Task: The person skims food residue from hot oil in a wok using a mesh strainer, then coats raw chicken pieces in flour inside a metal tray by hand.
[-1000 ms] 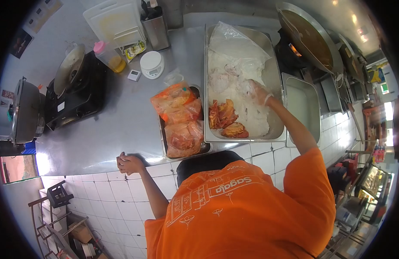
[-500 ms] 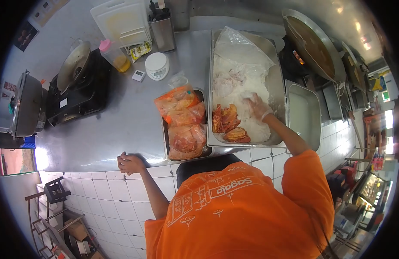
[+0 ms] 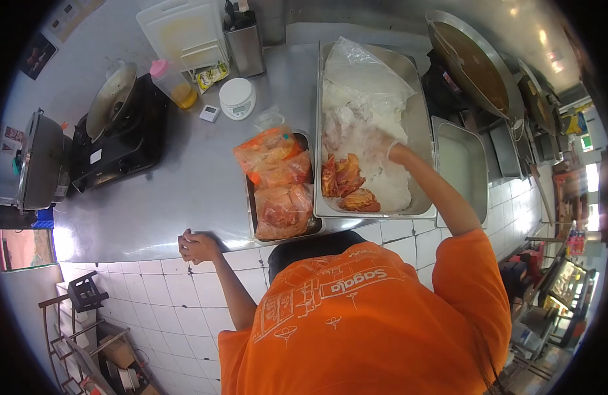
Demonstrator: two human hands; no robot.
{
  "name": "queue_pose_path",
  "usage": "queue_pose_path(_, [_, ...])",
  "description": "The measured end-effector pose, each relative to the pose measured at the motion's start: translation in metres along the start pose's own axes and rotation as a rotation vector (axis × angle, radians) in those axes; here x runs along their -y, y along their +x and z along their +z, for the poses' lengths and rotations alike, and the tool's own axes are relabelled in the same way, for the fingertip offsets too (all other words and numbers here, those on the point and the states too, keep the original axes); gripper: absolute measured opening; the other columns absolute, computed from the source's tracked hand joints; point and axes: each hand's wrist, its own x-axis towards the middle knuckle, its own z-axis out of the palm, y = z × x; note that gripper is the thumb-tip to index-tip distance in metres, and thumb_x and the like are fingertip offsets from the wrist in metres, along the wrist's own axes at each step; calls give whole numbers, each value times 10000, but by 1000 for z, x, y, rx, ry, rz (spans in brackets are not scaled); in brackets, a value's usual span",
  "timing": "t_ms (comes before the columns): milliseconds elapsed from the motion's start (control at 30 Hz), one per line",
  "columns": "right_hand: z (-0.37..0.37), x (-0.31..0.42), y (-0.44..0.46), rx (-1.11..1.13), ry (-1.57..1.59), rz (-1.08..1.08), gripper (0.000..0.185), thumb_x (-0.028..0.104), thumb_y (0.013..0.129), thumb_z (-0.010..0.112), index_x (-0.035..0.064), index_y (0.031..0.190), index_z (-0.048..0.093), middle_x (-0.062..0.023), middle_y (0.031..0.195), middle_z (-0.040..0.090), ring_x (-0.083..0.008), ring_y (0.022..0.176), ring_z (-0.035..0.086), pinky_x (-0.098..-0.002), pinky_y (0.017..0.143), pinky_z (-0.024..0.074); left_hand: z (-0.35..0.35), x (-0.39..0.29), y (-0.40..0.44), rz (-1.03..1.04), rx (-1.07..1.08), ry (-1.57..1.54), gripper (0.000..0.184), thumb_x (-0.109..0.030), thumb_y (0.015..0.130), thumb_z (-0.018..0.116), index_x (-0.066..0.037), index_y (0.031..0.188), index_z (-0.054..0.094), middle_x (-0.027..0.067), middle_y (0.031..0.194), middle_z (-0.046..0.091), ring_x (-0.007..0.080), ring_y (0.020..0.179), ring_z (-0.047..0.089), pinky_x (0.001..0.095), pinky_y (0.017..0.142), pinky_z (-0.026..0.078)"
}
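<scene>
Right hand [image 3: 376, 141] sweeps up through the flour [image 3: 391, 192], grip too blurred to tell, coating seemingly building on the pale meat [image 3: 335, 135], left hand [image 3: 198, 248] loosely curled inward by the desk [image 3: 159, 210].

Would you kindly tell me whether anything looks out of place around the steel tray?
Yes: a clear plastic bag lies at the far end of the steel tray with the white powder; loose packaging there looks odd.

A hand could cross the counter [image 3: 192, 164] between stove [image 3: 140, 128] and tray [image 3: 314, 227]. Scale [image 3: 237, 99] and bottle [image 3: 181, 93] stand farther back. Rightward, the pan [image 3: 393, 213] (its wall close beside the tray) bars a low path.
</scene>
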Motion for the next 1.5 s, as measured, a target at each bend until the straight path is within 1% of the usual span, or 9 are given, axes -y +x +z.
queue_pose_path(400, [55,-23,-12,-111,-347,-247,378,295,781,716,-5,986,607,-81,843,639,-154,705,602,-280,620,504,-1,-3,-3,-8,6,17,390,-380,956,276,-206,1020,619,40,1273,468,282,1226,321,552,921,298])
queue_pose_path(467, [66,-30,0,-204,-984,-467,329,239,761,729,-12,946,624,-84,869,659,-154,737,623,-273,657,521,-2,-3,-2,5,-5,7,388,-378,956,278,-204,1019,619,39,1272,468,282,1226,321,553,921,298])
queue_pose_path(600, [46,-24,-8,-114,-865,-445,252,121,729,737,-5,930,652,-65,866,673,-149,777,639,-279,690,533,0,0,0,0,-8,3,388,-379,956,282,-195,1018,618,37,1276,467,283,1225,322,556,917,300])
queue_pose_path(667, [18,-24,-21,-40,-220,-330,297,26,693,744,5,977,660,-55,874,676,-145,804,645,-279,722,539,1,0,-1,-1,2,-4,388,-380,955,283,-193,1018,617,36,1277,467,283,1225,322,557,916,301])
queue_pose_path(1100, [-89,-41,-60,-220,-220,-210,300,126,733,740,23,1005,662,-67,887,681,-197,791,652,-300,726,539,0,-2,-1,-5,5,33,401,-404,959,267,-202,1009,610,27,1277,466,278,1220,329,553,901,313])
queue_pose_path(1167, [-104,-79,-42,-468,-1470,-722,316,275,767,676,20,952,670,-120,878,688,-279,809,659,-335,765,523,-1,-3,-2,-7,1,32,404,-407,962,263,-205,1008,610,25,1275,466,276,1220,329,552,901,313])
queue_pose_path(1267, [-66,-55,-65,-189,-1326,-82,344,336,766,613,25,899,679,-180,896,675,-346,848,648,-390,781,513,-3,-4,-2,-10,5,20,415,-418,967,257,-205,1009,611,25,1275,466,275,1222,328,549,902,312])
queue_pose_path(1433, [-29,-131,-67,80,-1517,60,361,334,741,637,23,921,676,-236,956,653,-363,923,636,-429,813,502,-3,-6,-2,-22,9,38,412,-425,971,261,-218,1020,614,26,1267,473,276,1214,336,550,888,319])
queue_pose_path(1500, [-9,-151,-56,-242,-1402,-19,500,345,679,744,18,1034,615,-236,930,641,-357,882,634,-409,744,507,-3,-5,-3,-16,5,46,408,-422,971,263,-220,1019,615,25,1267,473,276,1211,338,549,882,323])
